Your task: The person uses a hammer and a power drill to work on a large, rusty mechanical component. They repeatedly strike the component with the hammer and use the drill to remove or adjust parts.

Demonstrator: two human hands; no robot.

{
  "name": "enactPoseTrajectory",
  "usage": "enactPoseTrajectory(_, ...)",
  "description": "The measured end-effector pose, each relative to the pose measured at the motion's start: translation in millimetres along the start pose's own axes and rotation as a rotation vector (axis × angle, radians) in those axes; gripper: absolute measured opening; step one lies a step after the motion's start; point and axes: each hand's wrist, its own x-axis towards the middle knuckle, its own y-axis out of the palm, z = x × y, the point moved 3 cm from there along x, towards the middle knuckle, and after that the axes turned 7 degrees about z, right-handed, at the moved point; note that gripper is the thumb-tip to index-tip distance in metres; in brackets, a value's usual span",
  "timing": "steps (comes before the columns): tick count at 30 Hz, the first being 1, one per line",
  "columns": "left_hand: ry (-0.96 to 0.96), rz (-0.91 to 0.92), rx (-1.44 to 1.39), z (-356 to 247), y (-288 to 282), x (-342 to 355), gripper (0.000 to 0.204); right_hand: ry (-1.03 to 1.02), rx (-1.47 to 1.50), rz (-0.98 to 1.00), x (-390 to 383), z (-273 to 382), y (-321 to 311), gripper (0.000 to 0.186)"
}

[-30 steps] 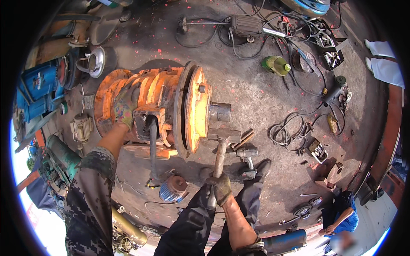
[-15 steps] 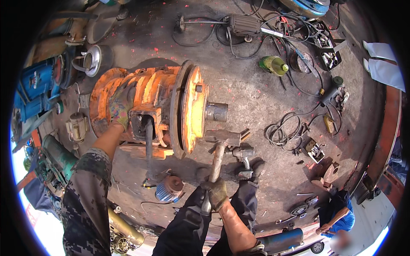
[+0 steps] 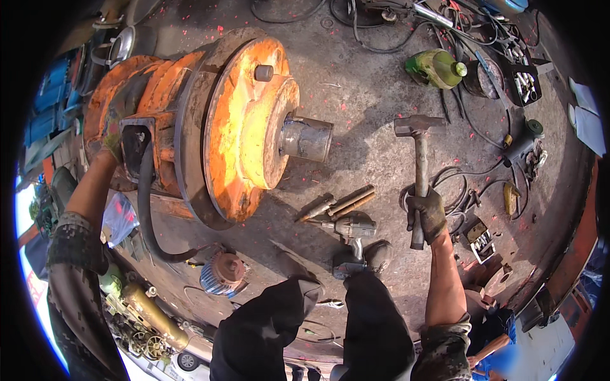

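Observation:
My right hand (image 3: 427, 214) in a dark work glove is closed around the handle of a sledgehammer (image 3: 421, 162). The hammer stands upright in my grip over the floor, its steel head to the right of the machine's shaft and apart from it. On the left, my gloved left hand (image 3: 112, 145) rests against the side of a large orange electric motor (image 3: 251, 136), behind its open terminal box (image 3: 135, 149); its fingers are mostly hidden. A bare steel shaft (image 3: 308, 138) sticks out of the motor's round end flange, and a thick black cable (image 3: 149, 216) hangs from the box.
Between motor and hammer, a cordless impact wrench (image 3: 352, 232) and metal bars (image 3: 352, 202) lie by my shoes. A green bottle (image 3: 435, 68), hoses and a tool box (image 3: 524, 82) are at far right. A blue-finned part (image 3: 222, 273) stands near my knee; another person (image 3: 492, 349) is at lower right.
My right hand has swung the hammer up and rightward, away from near the shaft. The view has moved closer to the motor, which now sits larger and further left.

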Motion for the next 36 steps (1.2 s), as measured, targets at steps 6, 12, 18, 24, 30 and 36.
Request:
enactPoseTrajectory(6,-0.094,-0.029,-0.484,-38,-2,-16,0.058,-0.146,-0.606,-0.286,54,-56,-47,0.031)
enactPoseTrajectory(12,0.007,-0.058,-0.708,-69,-3,-71,0.056,-0.356,-0.864,-0.346,21,-152,6,0.035)
enactPoseTrajectory(18,0.726,-0.425,-0.184,-105,-12,-213,0.044,0.022,-0.093,0.149,46,-262,28,0.034)
enactPoseTrajectory(24,0.348,0.448,-0.159,-83,196,-346,0.035,0.089,-0.310,0.396,17,-259,97,0.042)
enactPoseTrajectory(30,0.079,0.775,-0.524,-24,383,-377,0.056,-0.032,0.175,0.570,-13,-226,120,0.040)
enactPoseTrajectory(36,0.016,0.771,-1.805,-87,381,-302,0.049,-0.161,0.381,0.568,6,-164,140,0.029)
